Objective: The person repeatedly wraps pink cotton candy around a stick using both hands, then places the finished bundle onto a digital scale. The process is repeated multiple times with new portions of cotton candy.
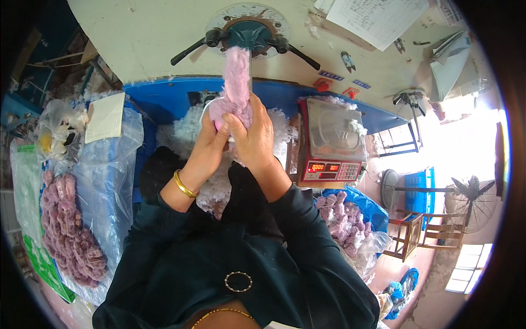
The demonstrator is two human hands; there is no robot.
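Both my hands grip a pink plush piece in front of a machine nozzle fitting on the bench. Its long narrow part reaches up to the fitting and covers most of a thin tube, which shows along the right side. My left hand holds the lower left of the plush, thumb on top. Opposite it, my right hand wraps the right side, its thumb beside the left one. A white cord or strip loops at the plush's left edge. White fibre stuffing lies below and around my hands.
Black-handled levers flank the fitting. A red digital scale stands at right, above a blue bag of pink plush pieces. More plush pieces are heaped at left on plastic. Thread snips and papers lie on the bench.
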